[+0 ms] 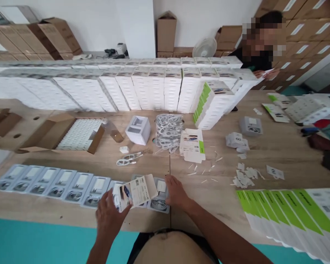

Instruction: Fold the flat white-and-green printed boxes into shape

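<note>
My left hand (110,212) is closed around a printed white carton (137,190), held tilted above a row of trays with a flap up at its right end. My right hand (178,192) has its curled fingers on the right edge of a plastic tray (158,205), which holds a white block and a coiled cable. The carton partly covers the trays beneath it. Several matching filled trays (55,183) run along the table's near edge to the left. Beyond my hands lie a loose white cable (129,158) and a small white adapter (124,149).
A bundle of cables (169,132) stands by a flattened carton (192,145) and a white tray stack (138,130). An open cardboard box (66,135) sits left. Stacked cartons (148,88) wall the back. Green-white cartons (288,209) fan out right. Another person (258,47) stands at back right.
</note>
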The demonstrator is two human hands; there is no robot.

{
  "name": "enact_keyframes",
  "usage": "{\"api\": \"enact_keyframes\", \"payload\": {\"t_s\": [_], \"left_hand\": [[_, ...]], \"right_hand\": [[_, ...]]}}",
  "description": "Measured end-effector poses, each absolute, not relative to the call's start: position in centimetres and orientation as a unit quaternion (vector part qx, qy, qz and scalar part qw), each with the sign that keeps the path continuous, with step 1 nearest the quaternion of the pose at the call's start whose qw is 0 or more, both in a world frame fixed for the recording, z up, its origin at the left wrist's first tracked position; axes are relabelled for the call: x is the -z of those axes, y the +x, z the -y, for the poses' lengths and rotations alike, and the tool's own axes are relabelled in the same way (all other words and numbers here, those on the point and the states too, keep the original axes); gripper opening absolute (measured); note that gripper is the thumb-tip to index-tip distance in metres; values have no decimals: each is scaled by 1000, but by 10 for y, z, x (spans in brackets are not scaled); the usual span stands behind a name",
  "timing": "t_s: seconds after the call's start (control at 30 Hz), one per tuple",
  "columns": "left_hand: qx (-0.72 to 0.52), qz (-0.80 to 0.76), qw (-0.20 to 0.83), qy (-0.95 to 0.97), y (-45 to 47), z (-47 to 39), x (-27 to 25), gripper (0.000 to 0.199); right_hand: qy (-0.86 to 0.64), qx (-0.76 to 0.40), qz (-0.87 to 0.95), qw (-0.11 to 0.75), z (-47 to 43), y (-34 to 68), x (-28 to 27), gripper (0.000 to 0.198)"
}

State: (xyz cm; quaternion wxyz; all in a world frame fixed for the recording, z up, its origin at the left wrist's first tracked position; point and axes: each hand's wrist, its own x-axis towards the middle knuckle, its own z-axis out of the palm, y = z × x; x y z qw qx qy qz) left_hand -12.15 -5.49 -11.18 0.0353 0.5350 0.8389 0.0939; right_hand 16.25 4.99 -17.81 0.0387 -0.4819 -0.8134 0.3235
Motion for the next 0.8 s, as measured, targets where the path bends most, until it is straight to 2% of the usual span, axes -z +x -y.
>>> {"api": "enact_keyframes", "payload": {"t_s": [0.2,0.33,0.53,0.63,0.8], "left_hand": [[48,-665,121,736,-106,9,127,112],[0,-672,89,735,-112,6,111,106],[-35,-709,54,703,-89,25,66,103],[-54,-708,61,701,-60,27,59,108],[-119,-723,32,680,-30,19,59,106]], "right_hand": [[-487,-306,818,9,-42,145,186,105],[-504,-304,807,51,-42,160,170,98],[-659,-284,671,184,-66,198,136,94],[-661,-295,651,230,-77,190,118,95],[-644,-269,670,254,-71,163,87,93]]}}
